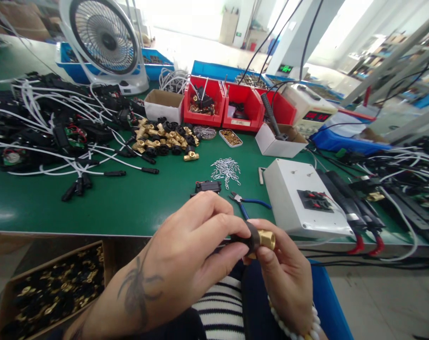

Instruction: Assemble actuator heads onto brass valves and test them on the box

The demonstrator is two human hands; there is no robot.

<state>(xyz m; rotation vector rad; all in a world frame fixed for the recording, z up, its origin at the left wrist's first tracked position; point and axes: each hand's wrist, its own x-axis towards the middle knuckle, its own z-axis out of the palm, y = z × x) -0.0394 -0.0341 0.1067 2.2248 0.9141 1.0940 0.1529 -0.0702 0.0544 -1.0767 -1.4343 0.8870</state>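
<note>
Close in front of my lap I hold a brass fitting (267, 240) with a black collar (252, 237) on its end. My left hand (189, 250) pinches the collar between thumb and fingers. The brass body is gripped by the thumb and fingers of my right hand (287, 271), which partly cover it. Just beyond my hands lie blue-handled cutting pliers (243, 200), spread apart on the green table (172, 198). A small black part (208, 187) sits behind my left knuckles, and a pile of bent wire clips (227, 171) lies past it.
Brass fittings with black collars (165, 138) are heaped at centre-left. Black units with white cables (58, 123) cover the left. Red bins (204, 101) and a fan (106, 42) stand behind. A grey test box (299, 198) is at right. Lower left, a carton (106, 264) holds more fittings.
</note>
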